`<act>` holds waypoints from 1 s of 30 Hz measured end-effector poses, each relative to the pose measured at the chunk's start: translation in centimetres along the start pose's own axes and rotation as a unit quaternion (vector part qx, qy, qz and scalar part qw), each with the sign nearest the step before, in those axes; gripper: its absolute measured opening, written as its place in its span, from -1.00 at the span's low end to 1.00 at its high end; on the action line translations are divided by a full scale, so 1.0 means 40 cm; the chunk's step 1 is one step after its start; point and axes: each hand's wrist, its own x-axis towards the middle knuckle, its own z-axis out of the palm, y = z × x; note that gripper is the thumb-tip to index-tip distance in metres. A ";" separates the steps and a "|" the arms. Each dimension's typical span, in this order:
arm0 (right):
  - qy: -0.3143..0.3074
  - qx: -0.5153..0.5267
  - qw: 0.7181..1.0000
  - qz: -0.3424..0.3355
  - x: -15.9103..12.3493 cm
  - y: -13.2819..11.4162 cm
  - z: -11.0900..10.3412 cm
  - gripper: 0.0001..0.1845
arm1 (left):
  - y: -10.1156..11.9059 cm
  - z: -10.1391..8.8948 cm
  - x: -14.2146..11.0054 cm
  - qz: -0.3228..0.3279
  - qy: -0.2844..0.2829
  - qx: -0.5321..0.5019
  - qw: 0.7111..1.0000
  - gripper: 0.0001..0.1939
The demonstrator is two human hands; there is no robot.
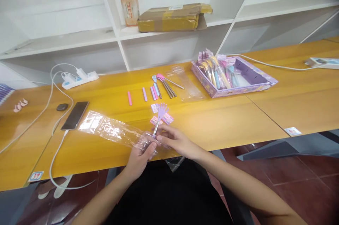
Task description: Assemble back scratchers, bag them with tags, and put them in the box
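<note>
A back scratcher with a purple claw head (162,111) and a metal rod points away from me, just over the table's front edge. My left hand (141,154) is closed around its lower end, with clear plastic crumpled at the fingers. Thumb and fingers of my right hand (176,140) pinch at the base of the rod. Small printed cards (167,117) lie under the claw head. To the left stretches a clear plastic bag (116,129). Farther back are several metal rods (168,89) with pink and blue claw heads, beside pink, purple and blue handle tubes (144,94).
A purple display box (243,89) at the right holds bagged back scratchers. Another clear bag (185,84) lies beside it. A phone (75,115) with a white cable and a power strip (81,79) sit left. Shelves behind hold a bottle (129,6) and a carton (169,18).
</note>
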 end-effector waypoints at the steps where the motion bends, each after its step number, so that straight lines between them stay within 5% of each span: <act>1: -0.004 -0.001 1.000 0.000 0.001 0.008 0.008 -0.55 | -0.002 0.005 -0.003 -0.011 -0.006 0.010 1.000 -0.58; 5: 0.049 -0.007 0.999 0.000 -0.004 0.013 -0.006 -0.55 | -0.009 0.009 -0.004 -0.007 0.023 0.031 0.999 -0.61; 11: 0.196 -0.011 0.976 -0.092 -0.058 -0.035 -0.115 -0.68 | -0.009 -0.030 0.033 0.005 0.147 -0.118 0.982 -0.59; 14: 0.146 -0.223 0.955 -0.128 -0.111 -0.059 -0.136 -0.81 | -0.018 -0.043 0.044 0.002 0.182 -0.156 0.971 -0.59; 18: 0.046 -0.481 0.864 -0.139 -0.167 -0.063 -0.125 -0.83 | -0.025 -0.044 0.046 -0.002 0.199 -0.171 0.965 -0.58; 21: 0.048 -0.527 0.838 -0.134 -0.182 -0.056 -0.125 -0.79 | -0.017 -0.041 0.046 -0.014 0.189 -0.178 0.966 -0.51; 30: 0.025 -0.515 0.850 -0.109 -0.165 -0.043 -0.144 -0.78 | -0.033 -0.042 0.040 -0.043 0.160 -0.164 0.972 -0.43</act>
